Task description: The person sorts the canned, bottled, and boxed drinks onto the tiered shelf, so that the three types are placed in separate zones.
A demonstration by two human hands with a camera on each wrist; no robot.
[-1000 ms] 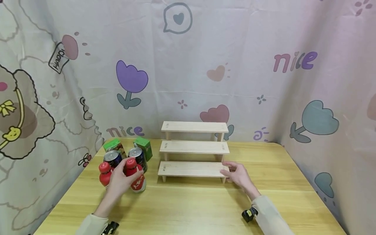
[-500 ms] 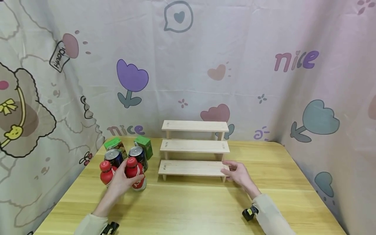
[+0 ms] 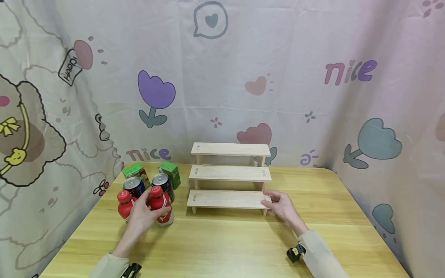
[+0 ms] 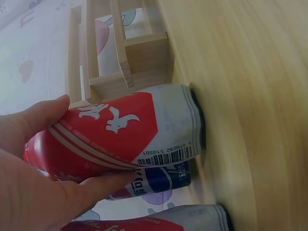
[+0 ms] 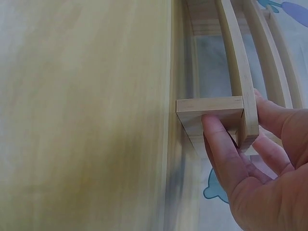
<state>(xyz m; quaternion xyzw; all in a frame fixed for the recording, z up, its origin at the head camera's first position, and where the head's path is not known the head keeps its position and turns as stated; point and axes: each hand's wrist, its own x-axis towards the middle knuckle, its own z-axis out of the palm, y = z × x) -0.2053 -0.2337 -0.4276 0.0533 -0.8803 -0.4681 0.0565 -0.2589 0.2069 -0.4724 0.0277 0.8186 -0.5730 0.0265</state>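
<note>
In the head view my left hand (image 3: 141,213) holds a red bottle (image 3: 160,208) with a red cap and white lower part, thumb on one side and fingers on the other. The left wrist view shows this bottle (image 4: 115,130) upright, its base at or very near the tabletop. On the right, my right hand (image 3: 283,208) grips the right end of the lowest step of a three-tier wooden display stand (image 3: 226,199). From the right wrist, one finger presses the stand's leg (image 5: 209,105) while others lie over the step board (image 5: 240,72). Some right fingertips are hidden.
A second red bottle (image 3: 125,204) stands just left of my left hand. Behind the bottles are two dark blue cans (image 3: 134,186), a green-topped package (image 3: 136,173) and a green box (image 3: 170,174). A printed curtain (image 3: 222,85) hangs behind the wooden table (image 3: 222,247).
</note>
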